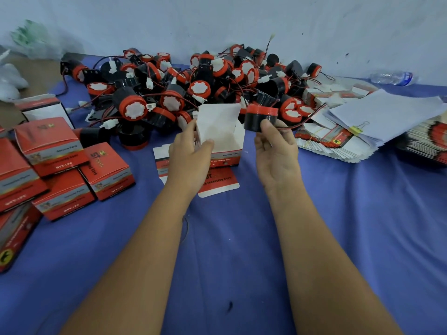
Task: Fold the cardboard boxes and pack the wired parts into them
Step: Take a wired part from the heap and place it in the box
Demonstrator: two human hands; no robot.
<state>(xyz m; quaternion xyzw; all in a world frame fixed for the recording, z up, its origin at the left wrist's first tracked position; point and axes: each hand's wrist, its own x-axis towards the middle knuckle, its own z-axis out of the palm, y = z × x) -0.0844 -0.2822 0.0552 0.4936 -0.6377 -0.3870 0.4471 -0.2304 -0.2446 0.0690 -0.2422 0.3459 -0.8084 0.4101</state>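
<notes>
Left hand: my left hand (191, 151) grips the open box (221, 136) by its near-left wall, thumb on the outside and fingers curled over the edge by the raised lid flap.

Right hand: my right hand (275, 151) pinches the part (260, 118) between thumb and fingers, held up off the cloth (242, 238).

Box: stands upright with its mouth facing up and slightly toward me; the white lid flap stands up at the far side. A flat blank (217, 182) lies under and in front of it.

Part: a short black cylinder with a red band on top, its axis close to upright. Its red and black wire (297, 125) trails off to the right over the stack of flat blanks (326, 141).

Key relation: the part sits just to the right of the box mouth, about level with the top of the flap, apart from the card. So the way in is leftward and down, and my right hand is the one to do it.

Judgement: I think the box is folded and ready; the loading step is in hand.

Risk: the trailing wire may catch on the right wall unless it is tucked in.

Around: pile of parts (193, 85) behind, packed boxes (72, 170) at left.
</notes>
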